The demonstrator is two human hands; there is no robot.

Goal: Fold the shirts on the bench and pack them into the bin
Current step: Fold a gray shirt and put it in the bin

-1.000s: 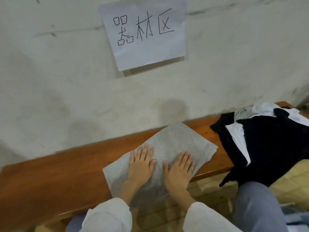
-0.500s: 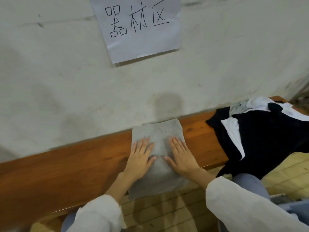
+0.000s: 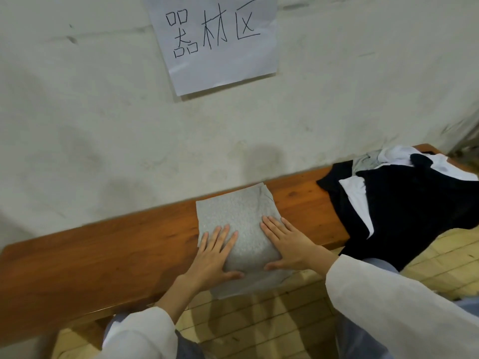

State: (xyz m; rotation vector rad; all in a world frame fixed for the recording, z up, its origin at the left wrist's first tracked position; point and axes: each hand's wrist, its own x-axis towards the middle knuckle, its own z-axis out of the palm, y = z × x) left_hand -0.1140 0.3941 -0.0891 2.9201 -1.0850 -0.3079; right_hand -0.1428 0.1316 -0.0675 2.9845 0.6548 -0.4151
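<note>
The folded grey shirt (image 3: 241,218) lies on the bench (image 3: 103,255), its near edge hanging over the front lip. The left hand (image 3: 212,257) and right hand (image 3: 287,244) press flat on its sides, fingers straight, grasping nothing. A loose lift could let that overhang drop and open the fold. The heap of dark and white shirts (image 3: 404,203) crowds the bench's right end, and no bin shows.

Your shirt (image 3: 241,224) lies on the bench (image 3: 103,255), its near edge hanging over the front. Your left hand (image 3: 212,257) rests flat on its left side and your right hand (image 3: 287,244) on its right. The pile (image 3: 414,198) lies apart to the right, and the sign (image 3: 215,40) hangs on the wall (image 3: 77,125) behind.
</note>
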